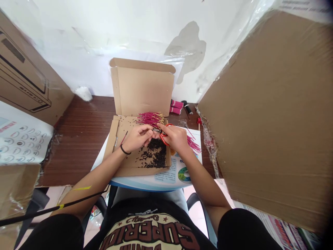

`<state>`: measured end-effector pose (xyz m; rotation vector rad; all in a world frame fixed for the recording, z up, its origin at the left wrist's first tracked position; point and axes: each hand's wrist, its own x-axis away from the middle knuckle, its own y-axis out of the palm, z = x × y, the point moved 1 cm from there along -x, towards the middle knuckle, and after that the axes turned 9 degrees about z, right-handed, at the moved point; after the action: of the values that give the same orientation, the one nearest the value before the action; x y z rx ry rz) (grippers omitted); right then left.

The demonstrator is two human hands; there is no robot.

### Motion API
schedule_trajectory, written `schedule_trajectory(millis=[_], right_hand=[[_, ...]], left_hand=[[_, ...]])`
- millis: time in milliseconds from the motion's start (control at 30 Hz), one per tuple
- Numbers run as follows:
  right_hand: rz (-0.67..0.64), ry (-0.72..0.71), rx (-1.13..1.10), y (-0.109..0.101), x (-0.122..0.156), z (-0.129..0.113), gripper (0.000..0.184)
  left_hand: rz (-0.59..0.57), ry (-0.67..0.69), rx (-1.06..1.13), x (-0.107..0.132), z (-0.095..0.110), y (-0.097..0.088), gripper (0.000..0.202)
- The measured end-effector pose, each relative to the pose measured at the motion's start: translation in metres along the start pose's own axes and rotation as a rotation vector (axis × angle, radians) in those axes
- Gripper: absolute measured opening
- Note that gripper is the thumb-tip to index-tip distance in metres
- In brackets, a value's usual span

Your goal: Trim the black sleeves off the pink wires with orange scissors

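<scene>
1. Wire trimming is judged to be in hand, over black clippings [156, 154] inside the cardboard box [142, 90].
2. A thin wire [153, 131] is pinched by the left hand [137, 138].
3. Red-handled scissors [163, 134] are gripped by the right hand [175, 137], against that wire.
4. Pink wire bundle [151, 118] lies at the box's far edge.
5. Completion of the cut appears to be called for next.

The brown wood-grain surface [83, 139] carries an open cardboard box [142, 90] resting on a printed sheet [179, 166] with a blue edge. Just right of the box's raised lid lie bundled pink wires [176, 107], a black cylindrical item [187, 107] and a small red object [199, 121].
</scene>
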<state>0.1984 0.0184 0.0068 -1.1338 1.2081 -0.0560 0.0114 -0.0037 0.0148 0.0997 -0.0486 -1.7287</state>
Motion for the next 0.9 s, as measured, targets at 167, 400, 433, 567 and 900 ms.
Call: schedule_trajectory(millis=[167,400,433,567,900], right_hand=[[-0.103,0.104,0.027,-0.001,-0.001,-0.004,0.043],[-0.17,0.175,0.059,-0.001,-0.003,-0.011,0.045],[-0.178,0.175,0.062,-0.001,-0.003,-0.011,0.046],[-0.177,0.165,0.067,0.002,0.0,-0.01,0.046],[-0.158,0.083,-0.018,0.005,0.002,-0.002,0.042]], left_hand=[[0.379,0.308,-0.318,0.003,-0.007,0.005,0.024],[0.598,0.524,-0.502,0.008,-0.007,0.008,0.009],[0.598,0.518,-0.493,0.008,-0.008,0.008,0.01],[0.594,0.41,-0.358,0.006,-0.012,0.008,0.016],[0.358,0.061,-0.06,0.003,-0.005,0.01,0.031]])
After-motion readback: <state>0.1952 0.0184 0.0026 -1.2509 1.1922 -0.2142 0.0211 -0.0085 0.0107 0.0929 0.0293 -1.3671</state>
